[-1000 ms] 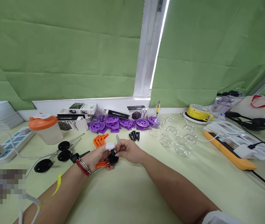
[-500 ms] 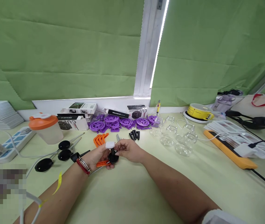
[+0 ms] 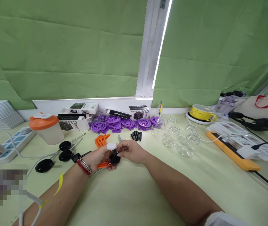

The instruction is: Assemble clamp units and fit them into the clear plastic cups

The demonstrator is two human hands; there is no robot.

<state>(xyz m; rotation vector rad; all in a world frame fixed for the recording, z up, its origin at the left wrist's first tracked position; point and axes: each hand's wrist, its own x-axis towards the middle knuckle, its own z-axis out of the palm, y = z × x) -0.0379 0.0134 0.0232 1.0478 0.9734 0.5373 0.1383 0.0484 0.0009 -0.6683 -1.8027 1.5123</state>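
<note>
Left hand [image 3: 97, 159] grip closed round small black round-based part with white cap [image 3: 113, 153], steadying it above pale green bench [image 3: 134, 194]. Right hand [image 3: 131, 151] fingertips pinch its stem, likely for fitting. Orange plastic piece [image 3: 103, 164] under left fingers. Purple plastic wheels [image 3: 122, 123] well behind.

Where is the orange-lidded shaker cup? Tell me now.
Head view, left side of the table: the translucent orange-lidded shaker cup stands between the white power strip and black-and-white boxes.

Both forearms are bare. The left wrist wears a red band [image 3: 81, 167] beside a silver bangle [image 3: 86, 165]. A yellow strip [image 3: 59, 183] sticks to the left forearm. A white sleeve edge [image 3: 221, 219] covers the right upper arm.
</note>
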